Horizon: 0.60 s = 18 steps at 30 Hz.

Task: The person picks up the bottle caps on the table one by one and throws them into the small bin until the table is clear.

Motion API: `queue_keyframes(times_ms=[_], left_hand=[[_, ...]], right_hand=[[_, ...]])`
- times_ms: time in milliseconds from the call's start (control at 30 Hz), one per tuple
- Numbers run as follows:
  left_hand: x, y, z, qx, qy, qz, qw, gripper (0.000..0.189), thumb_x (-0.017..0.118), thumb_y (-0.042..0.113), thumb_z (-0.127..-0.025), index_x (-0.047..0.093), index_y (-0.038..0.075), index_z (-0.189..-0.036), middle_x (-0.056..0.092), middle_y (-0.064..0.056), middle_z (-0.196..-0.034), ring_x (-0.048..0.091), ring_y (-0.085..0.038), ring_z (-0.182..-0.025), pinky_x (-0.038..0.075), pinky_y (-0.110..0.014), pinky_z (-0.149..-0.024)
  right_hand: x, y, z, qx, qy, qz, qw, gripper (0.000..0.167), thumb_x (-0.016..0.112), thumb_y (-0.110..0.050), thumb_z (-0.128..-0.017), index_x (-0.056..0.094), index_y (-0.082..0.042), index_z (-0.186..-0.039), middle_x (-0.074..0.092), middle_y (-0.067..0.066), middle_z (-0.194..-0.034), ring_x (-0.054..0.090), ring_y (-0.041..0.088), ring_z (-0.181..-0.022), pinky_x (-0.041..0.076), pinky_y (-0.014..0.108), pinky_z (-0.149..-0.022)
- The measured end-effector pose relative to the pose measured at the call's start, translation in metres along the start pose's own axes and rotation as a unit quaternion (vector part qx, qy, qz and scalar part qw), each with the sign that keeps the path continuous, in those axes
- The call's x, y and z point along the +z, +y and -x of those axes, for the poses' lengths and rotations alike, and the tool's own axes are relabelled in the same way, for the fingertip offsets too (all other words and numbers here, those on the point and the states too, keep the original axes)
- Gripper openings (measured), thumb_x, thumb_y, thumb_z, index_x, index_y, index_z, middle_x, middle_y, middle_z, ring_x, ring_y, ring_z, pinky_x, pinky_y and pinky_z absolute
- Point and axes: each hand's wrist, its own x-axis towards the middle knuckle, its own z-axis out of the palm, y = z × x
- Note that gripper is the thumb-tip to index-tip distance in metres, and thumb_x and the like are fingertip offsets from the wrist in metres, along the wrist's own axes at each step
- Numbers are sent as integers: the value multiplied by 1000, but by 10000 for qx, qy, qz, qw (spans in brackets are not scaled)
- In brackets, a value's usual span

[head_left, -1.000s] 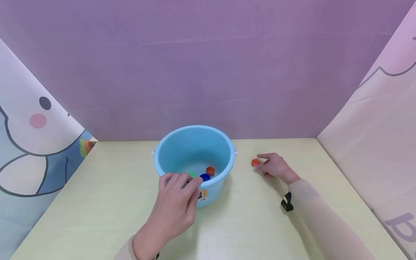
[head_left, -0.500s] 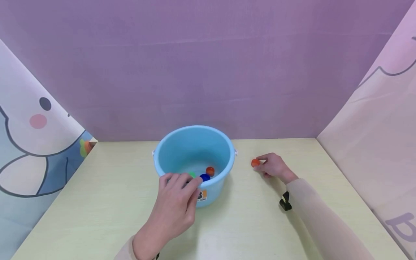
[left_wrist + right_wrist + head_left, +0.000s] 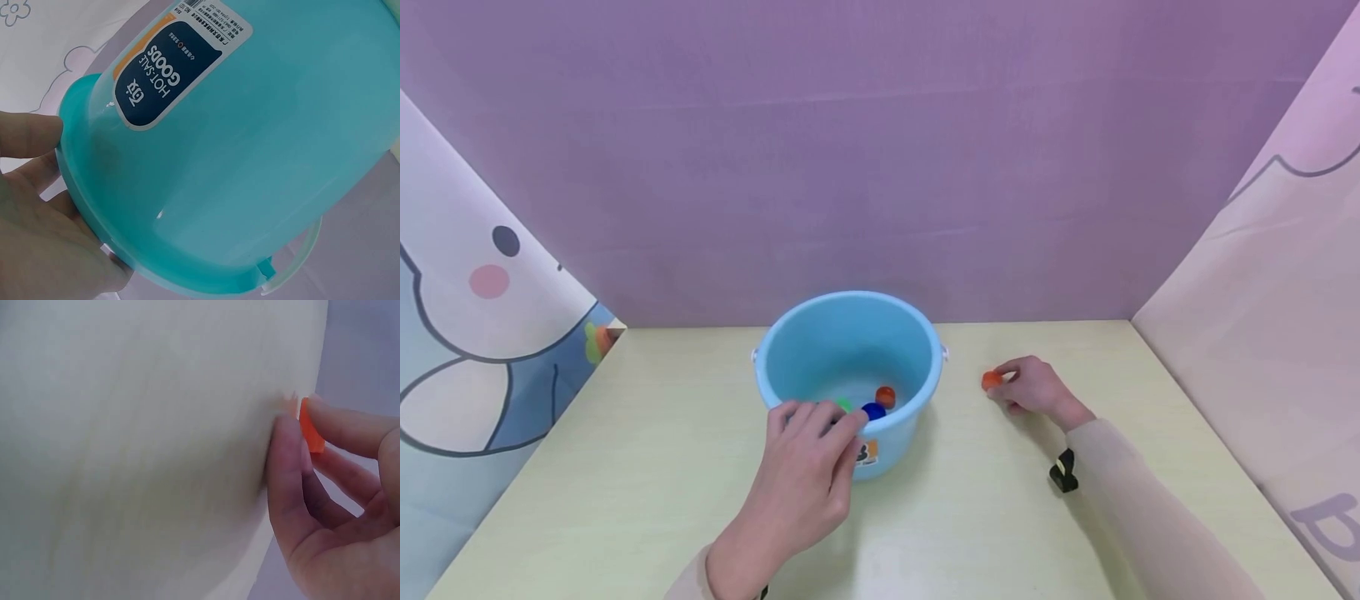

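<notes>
A light-blue bucket (image 3: 891, 446) stands upright on the table. My left hand (image 3: 805, 475) grips its near rim, the fingers curled over the edge; in the left wrist view the thumb (image 3: 31, 134) is on the outside wall. Inside the bucket lie an orange bottle cap (image 3: 885, 397), a blue cap (image 3: 873, 411) and a green one (image 3: 845, 404), the last partly hidden by my fingers. To the right of the bucket my right hand (image 3: 1033, 387) pinches another orange bottle cap (image 3: 991, 381) between thumb and index finger, at the table surface. The right wrist view shows this orange cap (image 3: 311, 428) partly covered by fingertips.
The pale wooden table (image 3: 625, 467) reaches back to a purple cloth wall (image 3: 880, 167). Printed cloth panels stand at the left (image 3: 467, 392) and right (image 3: 1285, 333). The bucket's handle (image 3: 306, 256) hangs down its side.
My right index finger, earlier apart from the orange bottle cap, has closed onto it, and the cap is now pinched. My left hand and the bucket have stayed in place.
</notes>
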Motion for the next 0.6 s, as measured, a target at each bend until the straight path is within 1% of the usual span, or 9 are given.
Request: queue_keyframes(times_ms=[133,300,500,600], left_hand=[[0,-1,0,32,34,23,10000,21,71,11,-90,73,15,-111,63,3,-95,57,-20,-95,36,-48,-94],[1,-1,0,92,132,51,9999,20,69,10,-90,72,15,-110,62,2,-94,57,-20,-94,35,-48,-94],[2,-2,1,145,214,51,9997,20,68,10,-90,72,15,-109,62,2,-94,57,-20,-93,36,-48,-93],[2,-1,1,156,222,54,9996,20,68,10,-91,72,14,-109,62,2,-93,58,-20,-92,36,-48,-93]], right_hand=[[-1,-1,3,-67,-79,-28,9999,47,74,-15,-92,60,7,-130,66,15,-96,66,18,-66,56,33,-65],[-1,-2,5,-159,-132,-223,9995,45,73,-13,-91,60,10,-127,66,18,-99,68,18,-68,58,33,-67],[-1,-1,7,-321,48,-335,9989,44,73,-16,-91,63,9,-127,68,19,-108,69,18,-74,58,33,-71],[-1,-1,9,-461,145,-529,9974,45,74,-17,-92,63,8,-128,68,19,-109,70,20,-77,59,34,-72]])
